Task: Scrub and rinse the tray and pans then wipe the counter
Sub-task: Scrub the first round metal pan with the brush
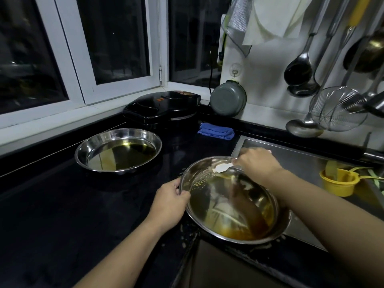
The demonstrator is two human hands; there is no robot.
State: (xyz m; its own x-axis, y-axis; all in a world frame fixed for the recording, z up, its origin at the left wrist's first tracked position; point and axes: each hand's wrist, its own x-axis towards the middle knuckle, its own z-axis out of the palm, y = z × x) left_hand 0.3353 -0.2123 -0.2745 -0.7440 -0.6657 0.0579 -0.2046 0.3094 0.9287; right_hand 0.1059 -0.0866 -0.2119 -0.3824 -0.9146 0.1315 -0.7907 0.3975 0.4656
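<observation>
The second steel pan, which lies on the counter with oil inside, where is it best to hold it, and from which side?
Grip the flared rim of the second pan on its near and far sides, both hands coming from above. It lies flat and holds a pool of oil, and shows no handle, so two opposite grips should keep it level.

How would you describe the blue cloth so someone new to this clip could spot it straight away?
Start at the black countertop that runs under the window. Follow it back to the corner, to the strip between the black electric griddle and the far left corner of the steel sink. The folded blue cloth lies there, the only blue, soft thing among black and metal surfaces.
</observation>
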